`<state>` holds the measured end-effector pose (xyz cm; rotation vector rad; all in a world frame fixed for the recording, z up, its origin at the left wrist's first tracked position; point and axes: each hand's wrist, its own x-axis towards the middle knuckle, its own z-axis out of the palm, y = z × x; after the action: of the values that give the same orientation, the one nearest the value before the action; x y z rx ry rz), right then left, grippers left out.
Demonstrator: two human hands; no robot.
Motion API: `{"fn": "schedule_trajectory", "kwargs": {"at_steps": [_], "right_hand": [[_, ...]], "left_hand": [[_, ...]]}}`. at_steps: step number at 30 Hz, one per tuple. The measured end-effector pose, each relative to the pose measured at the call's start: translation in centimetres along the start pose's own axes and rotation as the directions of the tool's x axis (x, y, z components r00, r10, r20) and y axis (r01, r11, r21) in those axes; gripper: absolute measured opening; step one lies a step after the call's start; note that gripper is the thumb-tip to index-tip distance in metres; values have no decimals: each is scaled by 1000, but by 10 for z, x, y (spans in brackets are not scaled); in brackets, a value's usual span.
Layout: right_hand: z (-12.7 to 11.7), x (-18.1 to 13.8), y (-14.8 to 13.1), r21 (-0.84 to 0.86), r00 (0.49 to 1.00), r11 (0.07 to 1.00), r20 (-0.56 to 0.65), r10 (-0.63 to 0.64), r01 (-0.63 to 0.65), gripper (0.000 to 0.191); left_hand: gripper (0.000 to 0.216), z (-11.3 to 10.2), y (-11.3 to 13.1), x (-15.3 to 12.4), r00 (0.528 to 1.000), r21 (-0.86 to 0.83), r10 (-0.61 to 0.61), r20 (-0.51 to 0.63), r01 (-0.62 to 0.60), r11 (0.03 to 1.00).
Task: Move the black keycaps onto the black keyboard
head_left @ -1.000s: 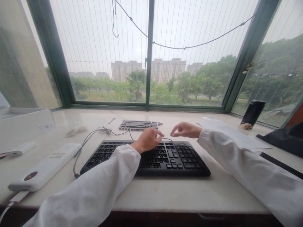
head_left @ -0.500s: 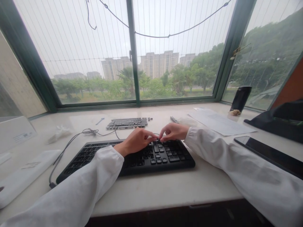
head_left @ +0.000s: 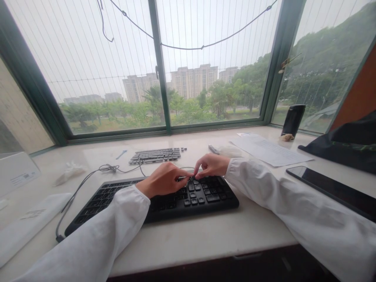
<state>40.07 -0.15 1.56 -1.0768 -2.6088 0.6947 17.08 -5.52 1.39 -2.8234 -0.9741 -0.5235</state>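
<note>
A black keyboard (head_left: 202, 197) lies before me on the pale counter, keycaps on its right end; much of the left part shows open key positions. Over its back edge, my left hand (head_left: 164, 179) reaches in from the left, index finger stretched toward the right fingertips and thumb close under it. My right hand (head_left: 214, 164) comes from the other side, thumb and index pinched together down at the upper keys. Both sets of fingertips meet there; whatever small thing is between them is hidden. Behind the keyboard, loose black keycaps (head_left: 155, 155) lie in rows.
A grey cable (head_left: 108, 168) loops at the left, near a small blue tool (head_left: 121, 154) and a plastic bag (head_left: 70, 173). White boxes (head_left: 19, 172) stand far left. On the right are paper sheets (head_left: 267, 150), a phone (head_left: 329, 190), a black cylinder (head_left: 293, 120) and a black bag (head_left: 346, 143).
The view has shifted slightly, moving the scene a little left. My left index finger is nearer the right fingertips. Both hands stay at the same part of the keyboard.
</note>
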Motion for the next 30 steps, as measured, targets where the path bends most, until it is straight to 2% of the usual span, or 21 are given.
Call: {"fn": "schedule_trajectory", "kwargs": {"at_steps": [10, 19, 24, 30], "right_hand": [[-2, -1, 0, -17, 1000, 1000, 12, -22, 22, 41], [1, -3, -12, -133, 998, 991, -70, 7, -16, 32], [2, -5, -16, -186, 991, 982, -134, 17, -42, 28], [3, -4, -16, -151, 990, 986, -131, 49, -69, 26]], "left_hand": [[30, -2, 0, -1, 1000, -5, 7, 23, -6, 1000], [29, -5, 5, -1, 998, 27, 26, 53, -28, 999], [25, -3, 14, 2, 999, 70, -39, 22, 37, 997], [24, -2, 22, 6, 998, 107, -62, 24, 59, 993]]}}
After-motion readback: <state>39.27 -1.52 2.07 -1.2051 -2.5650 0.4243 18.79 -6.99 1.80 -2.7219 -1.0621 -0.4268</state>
